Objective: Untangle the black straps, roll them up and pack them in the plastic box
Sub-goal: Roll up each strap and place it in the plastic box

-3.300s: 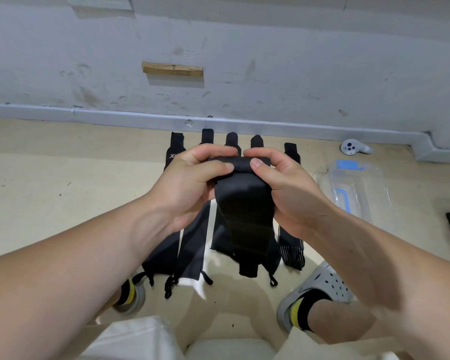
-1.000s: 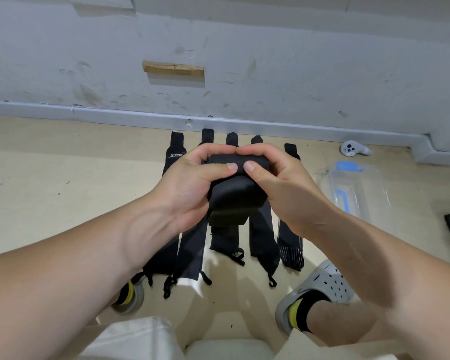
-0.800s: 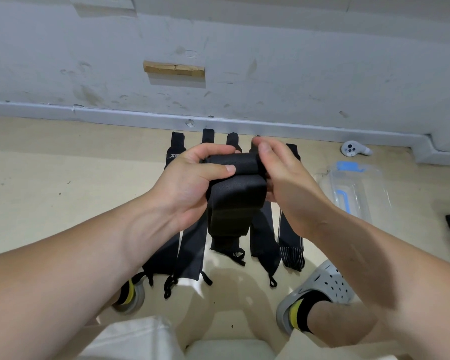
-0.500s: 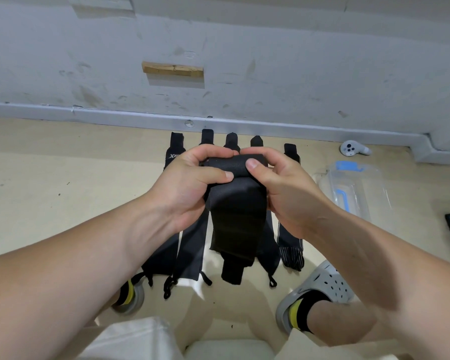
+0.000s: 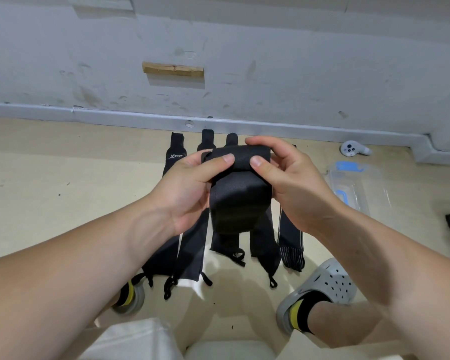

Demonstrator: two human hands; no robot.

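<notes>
I hold one black strap (image 5: 238, 203) up in front of me, above the floor (image 5: 63, 190), and both hands grip it. My left hand (image 5: 190, 185) curls round the left end of the rolled part and my right hand (image 5: 294, 185) round the right end. Each thumb presses on the front of the roll, with the fingers wrapped over the top and behind. The roll's long axis runs side to side between my hands. The unrolled tail hangs straight down from it toward me, short and wide. I judge the roll well along, with only this tail left to wind in.

The other straps (image 5: 190, 255) lie flat on the floor beneath my hands, side by side, their long axes running from the wall (image 5: 270, 74) toward my feet. The plastic box (image 5: 359, 188) lies on the floor off to my right, well apart from the roll. My right hand is the nearer one to it, so I expect that hand should carry the finished roll across.
</notes>
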